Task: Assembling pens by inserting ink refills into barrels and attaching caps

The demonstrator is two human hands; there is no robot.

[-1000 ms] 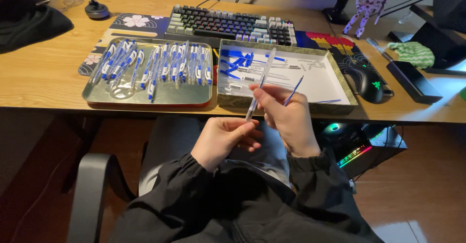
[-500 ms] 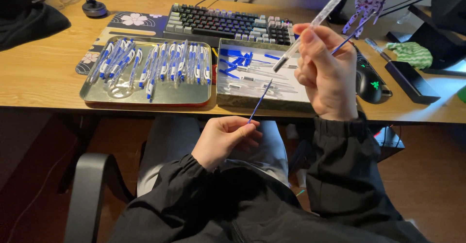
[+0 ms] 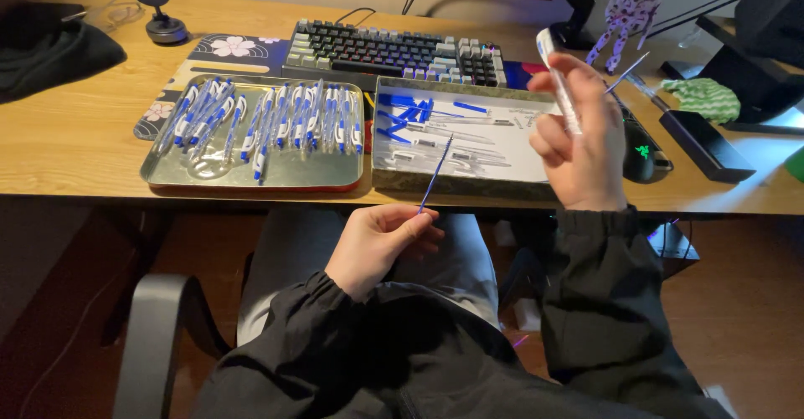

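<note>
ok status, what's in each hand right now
Left hand pinches thin blue refill. Right hand raised, gripping clear pen barrel. Nothing between them.

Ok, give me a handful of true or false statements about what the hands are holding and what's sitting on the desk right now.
1. The left hand pinches a thin blue refill. True.
2. The right hand rests flat on the keyboard. False: it is raised above the desk, holding a clear pen barrel.
3. The metal tray on the left holds rows of blue and white pens. True.
4. The box of pen parts sits left of the metal tray. False: it sits to its right.
5. A computer mouse lies right of the box. True.
</note>
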